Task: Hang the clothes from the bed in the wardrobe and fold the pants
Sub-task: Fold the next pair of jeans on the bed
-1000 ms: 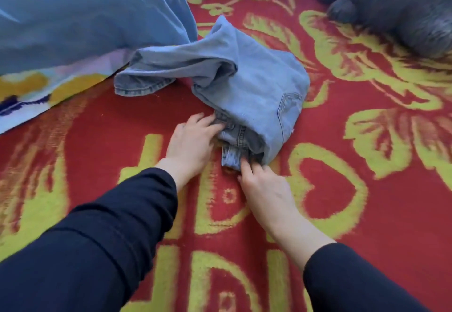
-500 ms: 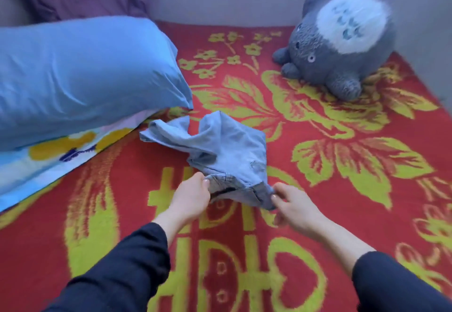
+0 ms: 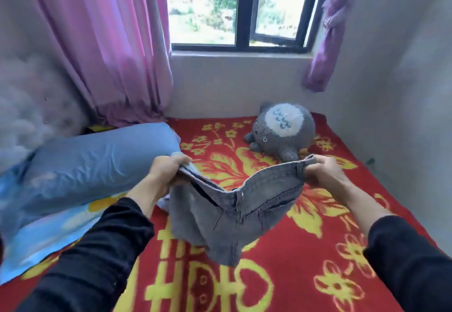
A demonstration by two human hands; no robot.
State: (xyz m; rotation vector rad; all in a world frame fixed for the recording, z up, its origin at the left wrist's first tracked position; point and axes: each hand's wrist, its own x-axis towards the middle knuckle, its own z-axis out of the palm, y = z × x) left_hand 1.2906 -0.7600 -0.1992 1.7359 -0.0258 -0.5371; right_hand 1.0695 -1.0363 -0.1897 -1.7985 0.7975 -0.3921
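A pair of light blue jeans [image 3: 234, 216] hangs in the air above the bed, held up by its waistband. My left hand [image 3: 166, 171] grips the waistband's left end and my right hand [image 3: 322, 172] grips its right end, stretching it open between them. The zipper fly faces me in the middle. The legs droop in a bunch down to the red and yellow blanket [image 3: 305, 275]; their lower ends are hidden in the folds.
A blue pillow [image 3: 97, 165] lies at the left on a flowered sheet. A grey plush toy [image 3: 283, 128] sits at the bed's far end under the window [image 3: 234, 8]. Pink curtains [image 3: 110, 50] hang at the left, a wall runs along the right.
Both hands took the jeans by the waistband and lifted them off the blanket, pulling the waistband apart. My head rose, bringing the window and curtains into view.
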